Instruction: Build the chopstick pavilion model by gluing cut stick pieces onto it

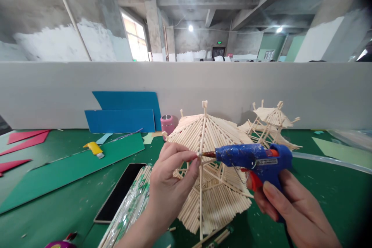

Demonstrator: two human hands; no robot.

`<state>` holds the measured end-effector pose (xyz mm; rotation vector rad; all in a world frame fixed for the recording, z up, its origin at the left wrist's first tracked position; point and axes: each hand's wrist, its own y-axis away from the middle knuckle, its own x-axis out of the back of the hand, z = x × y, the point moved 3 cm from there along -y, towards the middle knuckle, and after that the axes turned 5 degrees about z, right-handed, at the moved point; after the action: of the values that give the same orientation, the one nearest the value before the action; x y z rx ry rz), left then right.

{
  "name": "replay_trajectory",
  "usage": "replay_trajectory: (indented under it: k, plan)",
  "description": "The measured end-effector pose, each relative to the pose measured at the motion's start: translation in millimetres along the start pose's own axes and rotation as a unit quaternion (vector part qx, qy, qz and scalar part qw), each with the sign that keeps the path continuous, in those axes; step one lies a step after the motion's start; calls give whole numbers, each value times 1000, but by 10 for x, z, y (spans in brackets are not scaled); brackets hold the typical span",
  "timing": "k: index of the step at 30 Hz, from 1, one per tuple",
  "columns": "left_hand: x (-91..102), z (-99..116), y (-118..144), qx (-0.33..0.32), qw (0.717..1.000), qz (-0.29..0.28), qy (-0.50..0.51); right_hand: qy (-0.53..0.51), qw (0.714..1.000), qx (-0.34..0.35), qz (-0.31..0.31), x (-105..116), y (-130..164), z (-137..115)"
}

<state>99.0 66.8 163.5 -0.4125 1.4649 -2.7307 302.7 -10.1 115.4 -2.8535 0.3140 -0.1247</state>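
Observation:
My right hand (293, 201) grips a blue hot glue gun (241, 155) by its handle, with fingers at the red trigger. Its brown-stained nozzle points left and meets the tip of a short wooden stick piece (198, 154). That small piece is pinched between the thumb and forefinger of my left hand (171, 176). Right behind both hands stands a pavilion model (190, 131) built of pale wooden sticks, with a sloped upper roof and a wider lower roof. Part of its left side and middle is hidden by my left hand and the gun.
A smaller stick pavilion (271, 118) stands at the back right. Left lie a phone (120, 192), packs of wrapped sticks (128, 205), a yellow cutter (94, 148) and green board (72, 174). A pink cup (167, 124) and blue boards (122, 121) stand by the white partition (58, 93).

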Motion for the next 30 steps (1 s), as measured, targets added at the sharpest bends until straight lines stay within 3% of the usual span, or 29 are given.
replay_trajectory:
  k: [30]
  plan:
    - [-3,13,0,-1,1000,6,2,11,1000,9,-4,-23,-16,-92]
